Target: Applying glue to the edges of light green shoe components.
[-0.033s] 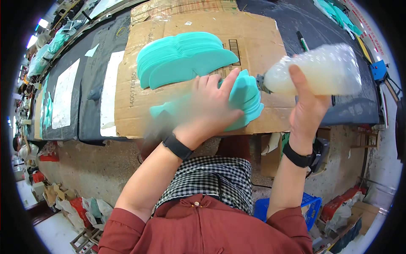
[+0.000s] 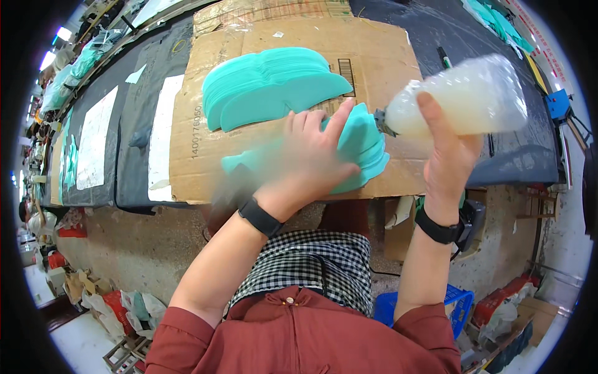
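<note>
Head view: left hand (image 2: pixel 317 146) is spread over fanned, thin, lobed teal sheets (image 2: pixel 366 146), apparently steadying them; blurred palm obscures part. Right hand (image 2: pixel 450 149) wraps a rounded clear plastic bottle (image 2: pixel 483 93), milky contents, tilted so its dark nozzle (image 2: pixel 382 122) sits beside them. Beyond: layered teal stack (image 2: pixel 277 93) on flat brown cardboard (image 2: pixel 386 56), over black surface (image 2: pixel 523 162).

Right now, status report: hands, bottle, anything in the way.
Left hand open over fanned teal pieces. Right hand gripping bottle, nozzle by the pieces' right edge. Teal stack just beyond left hand.
</note>
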Tool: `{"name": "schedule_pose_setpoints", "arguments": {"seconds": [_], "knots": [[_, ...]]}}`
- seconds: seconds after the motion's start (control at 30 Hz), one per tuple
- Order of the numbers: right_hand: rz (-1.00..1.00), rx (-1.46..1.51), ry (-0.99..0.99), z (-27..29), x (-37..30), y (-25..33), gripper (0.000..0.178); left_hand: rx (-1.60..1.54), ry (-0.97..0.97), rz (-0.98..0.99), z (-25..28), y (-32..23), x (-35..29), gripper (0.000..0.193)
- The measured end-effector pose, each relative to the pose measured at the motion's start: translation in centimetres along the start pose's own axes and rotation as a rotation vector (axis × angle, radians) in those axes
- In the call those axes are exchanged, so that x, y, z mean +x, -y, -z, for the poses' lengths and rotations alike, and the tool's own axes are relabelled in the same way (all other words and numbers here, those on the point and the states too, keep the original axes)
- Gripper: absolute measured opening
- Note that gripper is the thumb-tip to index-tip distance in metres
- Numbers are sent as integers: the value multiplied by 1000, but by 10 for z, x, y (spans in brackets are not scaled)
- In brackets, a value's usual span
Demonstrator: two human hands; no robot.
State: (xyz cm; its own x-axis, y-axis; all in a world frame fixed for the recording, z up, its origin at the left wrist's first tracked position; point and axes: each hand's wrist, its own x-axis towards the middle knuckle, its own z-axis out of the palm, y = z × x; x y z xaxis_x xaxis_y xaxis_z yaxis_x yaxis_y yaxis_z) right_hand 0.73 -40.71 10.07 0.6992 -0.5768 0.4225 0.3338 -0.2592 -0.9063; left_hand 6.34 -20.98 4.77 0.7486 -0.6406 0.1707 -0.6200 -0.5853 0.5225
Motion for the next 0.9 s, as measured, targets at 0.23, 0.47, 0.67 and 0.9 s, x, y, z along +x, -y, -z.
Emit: {"name": "schedule_pose_setpoints", "arguments": {"seconds": [0.23, 0.47, 0.67, 0.9], "knots": [[-121, -41, 231, -48, -12, 12, 27, -411, -359, -104, 32, 9, -1, 94], [-8, -66, 530, -44, -29, 20, 62, -116, -563, 273, 91, 101, -31, 43], [214, -135, 201, -94, -21, -13, 66, -49, -423, 321, 75, 121, -46, 33], [209, 237, 611, -136, -57, -33, 61, -19, -433, 287, 62, 122, -45, 31]]}}
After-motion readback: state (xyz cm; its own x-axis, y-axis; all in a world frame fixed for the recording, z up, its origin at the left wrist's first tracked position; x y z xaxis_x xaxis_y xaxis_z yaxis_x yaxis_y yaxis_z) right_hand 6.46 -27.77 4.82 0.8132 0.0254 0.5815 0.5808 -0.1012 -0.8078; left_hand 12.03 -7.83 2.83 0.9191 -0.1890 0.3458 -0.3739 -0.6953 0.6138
